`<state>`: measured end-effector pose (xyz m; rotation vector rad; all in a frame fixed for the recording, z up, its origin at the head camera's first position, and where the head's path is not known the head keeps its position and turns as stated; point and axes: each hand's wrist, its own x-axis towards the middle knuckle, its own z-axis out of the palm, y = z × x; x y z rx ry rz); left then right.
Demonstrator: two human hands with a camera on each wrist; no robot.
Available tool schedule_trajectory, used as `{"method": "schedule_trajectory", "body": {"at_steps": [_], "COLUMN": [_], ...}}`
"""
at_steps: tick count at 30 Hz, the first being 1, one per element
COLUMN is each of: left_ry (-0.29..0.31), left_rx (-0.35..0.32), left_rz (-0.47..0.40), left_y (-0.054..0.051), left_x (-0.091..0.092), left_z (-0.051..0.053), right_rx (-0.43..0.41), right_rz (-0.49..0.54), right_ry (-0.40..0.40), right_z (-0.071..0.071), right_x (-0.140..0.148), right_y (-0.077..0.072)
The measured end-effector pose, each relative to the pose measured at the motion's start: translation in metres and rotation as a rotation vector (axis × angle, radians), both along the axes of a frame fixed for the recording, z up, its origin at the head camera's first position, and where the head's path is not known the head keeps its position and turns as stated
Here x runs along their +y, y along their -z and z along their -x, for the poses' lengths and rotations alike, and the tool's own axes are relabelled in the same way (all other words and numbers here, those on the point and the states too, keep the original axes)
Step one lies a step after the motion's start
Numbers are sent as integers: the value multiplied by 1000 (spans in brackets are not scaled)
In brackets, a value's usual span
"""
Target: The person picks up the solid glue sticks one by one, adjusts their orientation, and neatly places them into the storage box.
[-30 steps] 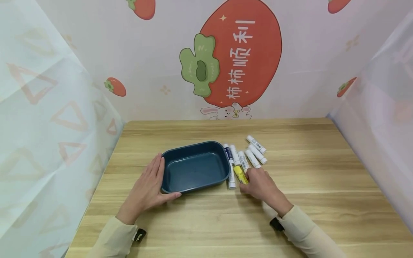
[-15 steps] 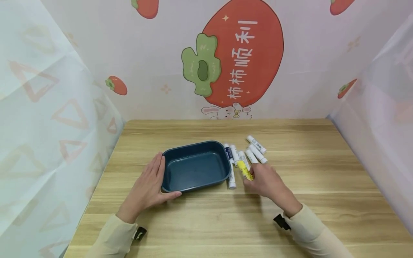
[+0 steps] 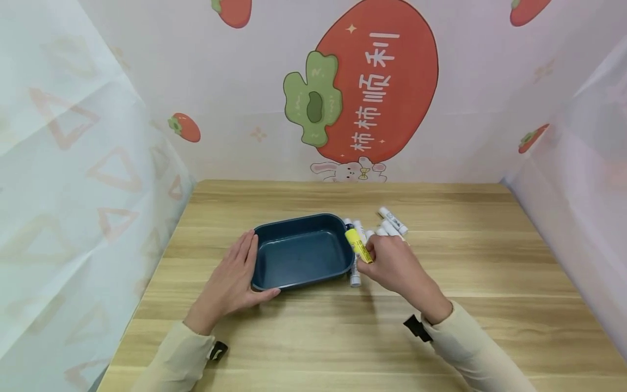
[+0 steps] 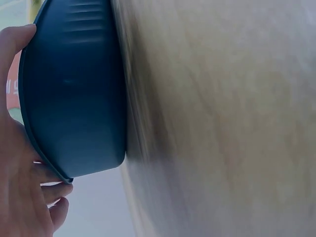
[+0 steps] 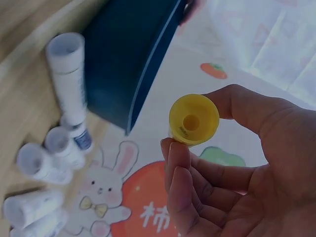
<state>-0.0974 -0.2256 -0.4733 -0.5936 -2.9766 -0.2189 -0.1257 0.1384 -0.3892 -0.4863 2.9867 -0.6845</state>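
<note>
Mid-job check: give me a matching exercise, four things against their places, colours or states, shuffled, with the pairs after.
1. left hand
2. tray
3. yellow tube
4. white tubes

A. pinched by the right hand
B. lying on the table
C. resting against a dark blue rim
D. dark blue

Pairs: 1-C, 2-D, 3-A, 4-B

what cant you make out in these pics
Head view: near ends of some white tubes, hidden behind the right hand.
Head view: print on the yellow tube, too small to read.
Head view: rest of the sleeves, cut off by the bottom edge.
Left wrist view: grain of the table, blurred.
</note>
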Motion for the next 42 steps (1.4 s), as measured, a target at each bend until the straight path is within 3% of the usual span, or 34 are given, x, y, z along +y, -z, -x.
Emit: {"method": "schedule_trajectory", "body": {"at_steps": [12,30,42], "left_ry": [-21,-27,-28], "left_rx": [-33,-26,-40], "left_rz": [-27,-9,1], "left_y": [4,2,0], "left_x": [6,8,7], "left_z": [3,2,-1], "right_rx": [-75,-214,-313], "right_rz": [113,200,209], "right_ry": [-69,-100,-70], "right_z": [9,24,24], "right_x": [-64,-136,-171], "right_y": [2,34,53]}}
